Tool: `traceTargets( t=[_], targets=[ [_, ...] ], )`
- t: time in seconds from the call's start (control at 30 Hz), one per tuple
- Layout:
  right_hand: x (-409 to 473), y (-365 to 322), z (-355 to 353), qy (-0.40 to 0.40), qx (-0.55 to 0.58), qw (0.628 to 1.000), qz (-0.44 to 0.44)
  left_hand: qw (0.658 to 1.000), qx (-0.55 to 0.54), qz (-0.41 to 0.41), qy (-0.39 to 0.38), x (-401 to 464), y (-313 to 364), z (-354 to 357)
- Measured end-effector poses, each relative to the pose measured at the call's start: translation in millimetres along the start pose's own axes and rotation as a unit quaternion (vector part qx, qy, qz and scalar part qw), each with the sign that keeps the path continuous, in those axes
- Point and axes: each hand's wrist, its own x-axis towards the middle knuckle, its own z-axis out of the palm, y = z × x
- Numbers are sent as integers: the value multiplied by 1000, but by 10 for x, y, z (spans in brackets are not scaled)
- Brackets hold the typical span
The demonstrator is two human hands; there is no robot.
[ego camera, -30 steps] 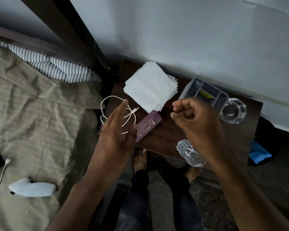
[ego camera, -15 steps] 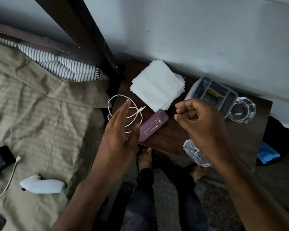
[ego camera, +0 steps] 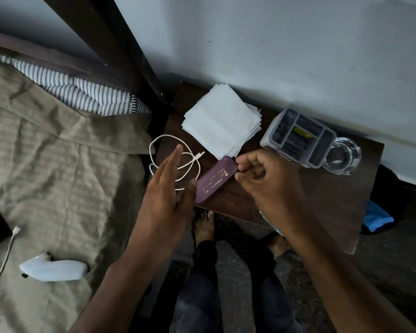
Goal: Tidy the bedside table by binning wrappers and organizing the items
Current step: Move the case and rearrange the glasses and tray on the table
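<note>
Risk noted: the purple case (ego camera: pixel 214 181) lies at the front edge of the worktop (ego camera: pixel 327 195), its near end over the lip, so a clumsy nudge from either side would likely tip it to the floor. The white cable (ego camera: pixel 175 162) lies loose just beside it and may snag. My right hand (ego camera: pixel 264 181) has its grip narrowed to a pinch at the case's far end, contact uncertain. My left hand (ego camera: pixel 168 188) is flat and open, thumb against the near end.
</note>
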Motion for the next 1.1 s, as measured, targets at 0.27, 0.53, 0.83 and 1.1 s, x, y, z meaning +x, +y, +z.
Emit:
traceTargets(
  t=[0.27,0.53,0.83,1.1],
  targets=[
    [-54,-61,210,-5,-23,1000,-21,1000,10,-6,0,-67,-49,-43],
    [-87,-59,-3,7,0,1000,3,1000,9,20,-20,10,22,82],
    [-159,8,-439,45,30,998,11,997,8,66,-40,141,188,393],
    [-224,200,-639,72,61,995,24,995,23,58,-84,112,494,629]
  ],
)
